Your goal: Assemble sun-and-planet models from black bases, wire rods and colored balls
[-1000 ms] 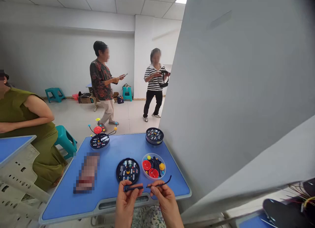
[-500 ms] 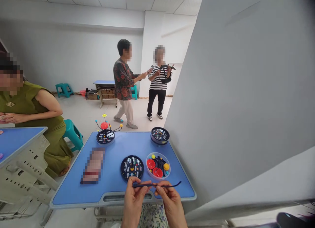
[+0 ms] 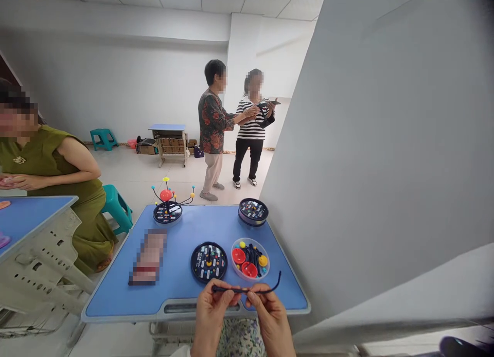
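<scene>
Over the front edge of the desk, my left hand pinches the straight, thicker end of a black plastic rod. My right hand pinches its thinner part, whose free end curves upward at the right. Whether this is one piece or two joined between my fingers, I cannot tell. Just beyond my left hand lies a round black base printed with planets, with a short post at its centre. Beside it, a clear round tub holds red half-shells, yellow and blue balls and several black rods.
On the blue desk an assembled planet model stands at the back left. A closed round kit sits at the back right, and a blurred flat packet lies at left. A wall rises close on the right. Other people are nearby.
The curved end of the rod has turned to point more steeply upward. Both hands stay about where they were. In the background, one person has stepped right, closer to the other.
</scene>
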The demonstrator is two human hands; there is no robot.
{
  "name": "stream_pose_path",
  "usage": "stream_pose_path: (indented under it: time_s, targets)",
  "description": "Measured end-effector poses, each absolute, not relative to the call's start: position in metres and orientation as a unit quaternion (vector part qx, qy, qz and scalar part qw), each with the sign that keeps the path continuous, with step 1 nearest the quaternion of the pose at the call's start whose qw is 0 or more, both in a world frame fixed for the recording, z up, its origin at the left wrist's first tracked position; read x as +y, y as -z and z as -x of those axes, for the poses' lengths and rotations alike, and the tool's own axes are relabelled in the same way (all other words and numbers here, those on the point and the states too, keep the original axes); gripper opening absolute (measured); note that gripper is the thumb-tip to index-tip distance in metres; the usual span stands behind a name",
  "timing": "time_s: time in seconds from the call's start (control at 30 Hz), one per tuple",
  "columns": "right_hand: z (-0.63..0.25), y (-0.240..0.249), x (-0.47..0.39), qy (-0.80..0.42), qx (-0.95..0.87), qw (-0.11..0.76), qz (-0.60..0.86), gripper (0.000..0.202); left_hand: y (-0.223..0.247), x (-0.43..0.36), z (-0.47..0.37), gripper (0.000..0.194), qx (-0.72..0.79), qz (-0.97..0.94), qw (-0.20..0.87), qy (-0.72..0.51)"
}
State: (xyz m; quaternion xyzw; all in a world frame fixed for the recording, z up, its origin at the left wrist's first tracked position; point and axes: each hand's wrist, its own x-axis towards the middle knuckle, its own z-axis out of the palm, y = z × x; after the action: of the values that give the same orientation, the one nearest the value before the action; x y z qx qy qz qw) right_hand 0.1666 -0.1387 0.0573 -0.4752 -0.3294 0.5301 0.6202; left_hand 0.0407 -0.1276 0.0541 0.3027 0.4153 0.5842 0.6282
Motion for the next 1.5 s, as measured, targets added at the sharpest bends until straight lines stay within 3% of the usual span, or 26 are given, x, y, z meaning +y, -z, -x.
stream_pose_path:
  time_s: [0.33,0.77,1.17,1.5]
  targets:
    - [-0.169,-0.057,-0.141,-0.457,-0.335,0.654,0.501,0.031,-0.051,-0.125,-0.026,0.036,0.434,-0.279,0.6,-0.611]
    - [-0.163,-0.066,-0.145,-0.473,-0.362,0.642,0.483,0.026,-0.052,-0.13,-0.033,0.035,0.409,-0.301,0.639,-0.577]
    - [-0.165,-0.063,-0.148,-0.474,-0.362,0.631,0.496,0.029,-0.058,-0.138,-0.038,0.033,0.418,-0.308,0.603,-0.605]
    - [-0.164,-0.065,-0.146,-0.51,-0.363,0.6,0.499,0.029,-0.036,-0.135,-0.039,0.029,0.398,-0.306,0.606,-0.617]
